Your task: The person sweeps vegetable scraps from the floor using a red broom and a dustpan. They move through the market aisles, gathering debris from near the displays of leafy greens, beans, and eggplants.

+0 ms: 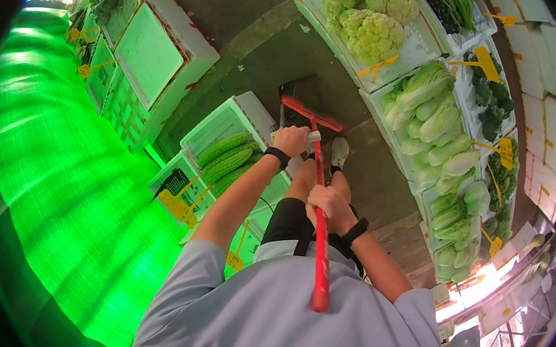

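A red-handled floor squeegee (320, 223) runs from my chest down to its red head (311, 113) on the concrete floor. My left hand (292, 140), with a black wristband, grips the handle low down, close to the head, with a bit of white material (313, 137) beside the fingers. My right hand (331, 208), also wearing a black band, is closed around the handle higher up, over my black shorts. One white shoe (339, 151) shows just right of the pole.
White foam crates line both sides of the grey floor (239, 11): bitter gourds (228, 154) on the left, cauliflower (372, 31), napa cabbage (436, 121) and dark greens (493, 100) on the right, with yellow price tags. A bright green surface (65, 188) fills the left.
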Available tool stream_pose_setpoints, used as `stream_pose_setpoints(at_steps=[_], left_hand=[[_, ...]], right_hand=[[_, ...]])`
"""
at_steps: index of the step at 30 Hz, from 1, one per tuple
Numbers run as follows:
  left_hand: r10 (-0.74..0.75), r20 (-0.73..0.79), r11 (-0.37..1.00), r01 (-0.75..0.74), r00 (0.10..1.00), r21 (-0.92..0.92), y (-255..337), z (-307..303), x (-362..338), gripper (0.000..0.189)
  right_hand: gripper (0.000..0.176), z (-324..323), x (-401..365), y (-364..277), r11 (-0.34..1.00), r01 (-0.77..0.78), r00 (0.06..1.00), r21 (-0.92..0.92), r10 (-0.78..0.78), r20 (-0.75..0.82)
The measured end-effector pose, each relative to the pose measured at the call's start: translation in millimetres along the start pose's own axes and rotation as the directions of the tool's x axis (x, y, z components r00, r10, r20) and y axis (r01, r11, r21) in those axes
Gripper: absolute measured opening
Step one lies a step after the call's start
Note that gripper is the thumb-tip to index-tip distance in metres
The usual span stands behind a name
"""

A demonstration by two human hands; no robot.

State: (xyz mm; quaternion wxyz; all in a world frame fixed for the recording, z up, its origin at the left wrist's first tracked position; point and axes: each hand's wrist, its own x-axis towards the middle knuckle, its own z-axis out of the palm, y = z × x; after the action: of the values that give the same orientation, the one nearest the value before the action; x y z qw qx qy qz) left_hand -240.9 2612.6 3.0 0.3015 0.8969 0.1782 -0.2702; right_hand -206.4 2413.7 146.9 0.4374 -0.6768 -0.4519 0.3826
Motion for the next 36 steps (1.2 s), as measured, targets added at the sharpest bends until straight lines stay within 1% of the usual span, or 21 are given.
stream_pose_setpoints(at_steps=[3, 4, 5, 7, 9, 12, 13, 15, 16, 19, 20, 21, 23, 26, 29, 32, 34, 36], left_hand=[[0.006, -0.017, 1.0, -0.006, 1.0, -0.013, -10, 1, -8, 0.02], [0.006, -0.043, 1.0, -0.005, 0.999, 0.01, -15, 3, -12, 0.018], [0.006, -0.072, 0.999, -0.003, 0.997, 0.032, -20, 3, -19, 0.017], [-0.005, -0.108, 0.999, 0.01, 0.994, 0.051, -35, 5, -30, 0.018], [-0.022, -0.138, 1.0, 0.019, 0.99, -0.023, -54, 0, -48, 0.019], [-0.045, -0.207, 0.993, 0.021, 0.977, -0.12, -80, -5, -81, 0.021], [-0.078, -0.238, 0.986, 0.04, 0.968, -0.162, -80, -16, -97, 0.023], [-0.148, -0.235, 0.972, 0.097, 0.961, -0.216, -86, -27, -123, 0.022], [-0.186, -0.233, 0.961, 0.127, 0.955, -0.246, -86, -31, -135, 0.021], [-0.241, -0.34, 0.894, 0.072, 0.909, -0.442, -78, -44, -177, 0.018], [-0.277, -0.337, 0.88, 0.097, 0.9, -0.464, -75, -49, -191, 0.018], [-0.31, -0.336, 0.866, 0.118, 0.889, -0.487, -69, -58, -201, 0.019], [-0.364, -0.333, 0.837, 0.148, 0.87, -0.527, -63, -71, -214, 0.02], [-0.378, -0.429, 0.817, 0.078, 0.82, -0.571, -66, -81, -219, 0.02], [-0.425, -0.407, 0.774, 0.091, 0.809, -0.627, -73, -97, -215, 0.021], [-0.415, -0.413, 0.81, 0.123, 0.811, -0.573, -78, -122, -204, 0.021], [-0.401, -0.447, 0.831, 0.111, 0.8, -0.545, -84, -141, -190, 0.022], [-0.407, -0.458, 0.843, 0.132, 0.79, -0.521, -94, -161, -176, 0.023]], right_hand=[[0.016, -12, -19, -25, 0.999, -0.021, 1.0, 0.035, 0.021, -0.011], [0.016, -16, -24, -33, 0.999, -0.031, 0.999, 0.04, 0.031, -0.011], [0.017, -18, -29, -41, 0.996, -0.028, 0.998, 0.086, 0.032, -0.055], [0.018, -26, -38, -56, 0.995, -0.049, 0.993, 0.092, 0.058, -0.098], [0.018, -39, -44, -73, 0.99, -0.095, 0.987, 0.104, 0.107, -0.121], [0.017, -52, -57, -90, 0.987, -0.129, 0.968, 0.098, 0.147, -0.203], [0.017, -55, -60, -93, 0.989, -0.116, 0.96, 0.091, 0.136, -0.245], [0.016, -60, -65, -93, 0.989, -0.121, 0.95, 0.082, 0.14, -0.281], [0.016, -63, -66, -93, 0.989, -0.122, 0.945, 0.079, 0.14, -0.295], [0.016, -66, -66, -89, 0.98, -0.18, 0.919, 0.088, 0.2, -0.341], [0.017, -66, -65, -86, 0.976, -0.195, 0.91, 0.094, 0.215, -0.354], [0.02, -69, -61, -84, 0.97, -0.235, 0.908, 0.064, 0.243, -0.341], [0.021, -75, -48, -82, 0.968, -0.249, 0.923, 0.001, 0.238, -0.302], [0.023, -81, -29, -86, 0.953, -0.302, 0.922, -0.029, 0.285, -0.262], [0.023, -90, -15, -73, 0.943, -0.332, 0.923, -0.029, 0.319, -0.218], [0.024, -99, 2, -59, 0.932, -0.361, 0.912, -0.013, 0.35, -0.211], [0.024, -105, 11, -45, 0.921, -0.391, 0.9, 0.003, 0.383, -0.21], [0.023, -109, 15, -31, 0.923, -0.384, 0.889, 0.032, 0.379, -0.256]])
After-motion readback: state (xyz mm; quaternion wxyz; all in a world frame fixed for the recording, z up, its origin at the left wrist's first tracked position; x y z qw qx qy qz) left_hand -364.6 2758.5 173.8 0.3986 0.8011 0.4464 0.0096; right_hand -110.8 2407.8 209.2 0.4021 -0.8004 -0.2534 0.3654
